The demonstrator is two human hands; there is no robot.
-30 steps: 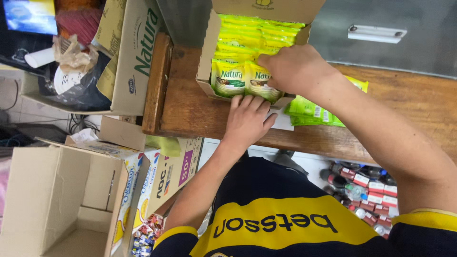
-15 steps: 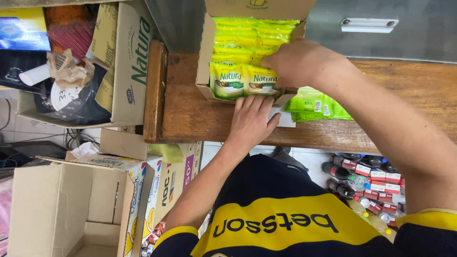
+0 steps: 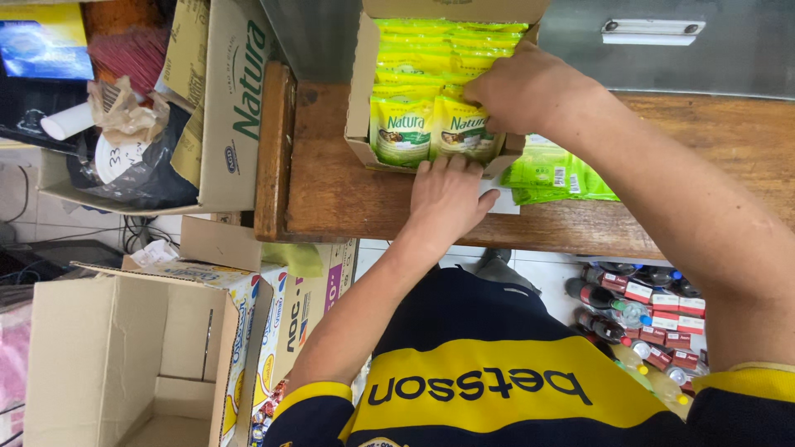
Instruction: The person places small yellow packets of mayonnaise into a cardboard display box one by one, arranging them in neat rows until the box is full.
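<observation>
An open cardboard box stands on a wooden counter, packed with rows of green and yellow pouches. My right hand reaches in from the right, its fingers curled over the front right pouch. Flat on the counter lies my left hand, its fingertips touching the box's front wall. A few loose green pouches lie on the counter just right of the box, partly under my right forearm.
A large open carton with a black bag and paper scraps stands left of the counter. On the floor are an open cardboard box, printed cartons, and bottles and red packs at the right. A metal surface lies behind the counter.
My right hand has slid a little further left over the front pouches. My left hand stays against the box front.
</observation>
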